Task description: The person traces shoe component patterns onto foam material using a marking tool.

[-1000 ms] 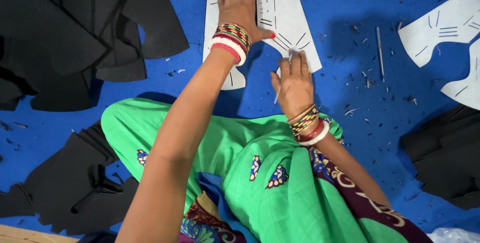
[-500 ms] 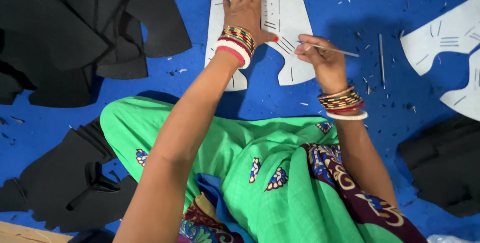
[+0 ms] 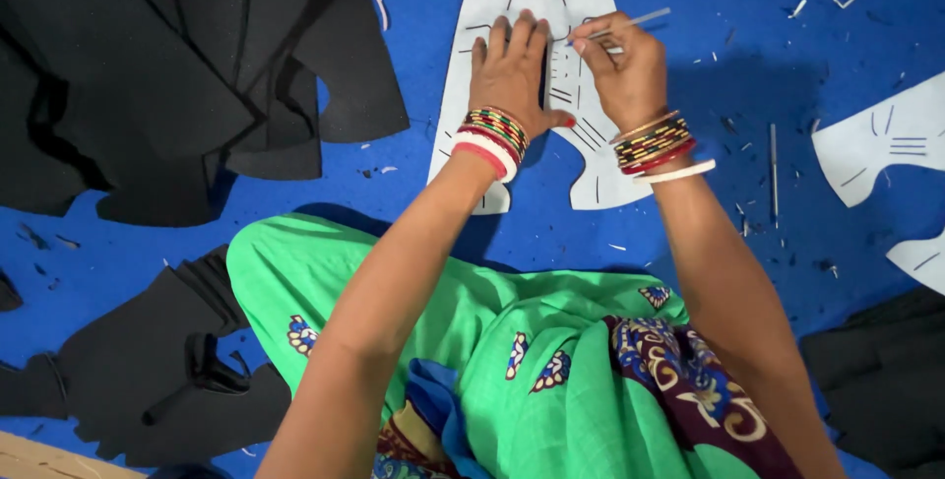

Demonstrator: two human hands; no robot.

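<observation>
Left hand (image 3: 514, 70): flat, palm down, fingers spread on pale grey shoe-upper pattern (image 3: 471, 134); grip fully open, nothing held, only pressing. Stack of red, green and gold bangles (image 3: 492, 136) at left wrist.

Right hand (image 3: 622, 67): grip closed, fingertips pinched on thin silver marking pen (image 3: 630, 21). Pen tilted, free end pointing up and right, tip down at pattern just beside left fingertips. Second set of bangles (image 3: 658, 144) at right wrist.

Pattern: lying flat on blue surface (image 3: 748, 56), directly ahead of knees, under both hands. Curved outline and short black line marks visible on its face. Lower lobes reaching toward green garment (image 3: 551, 341). Hands close together, not seen touching.

Surroundings: large pile of black cut material (image 3: 167, 65) at upper left, touching no pattern. More black pieces (image 3: 148, 371) at lower left, beside knee. Further black piece (image 3: 886, 381) at lower right. Two more pale grey pattern pieces (image 3: 886, 139) at right edge, well apart from hands. Thin metal rod (image 3: 774, 169) lying on blue surface between main pattern and right-hand pieces. Small offcuts and scraps scattered over blue surface.
</observation>
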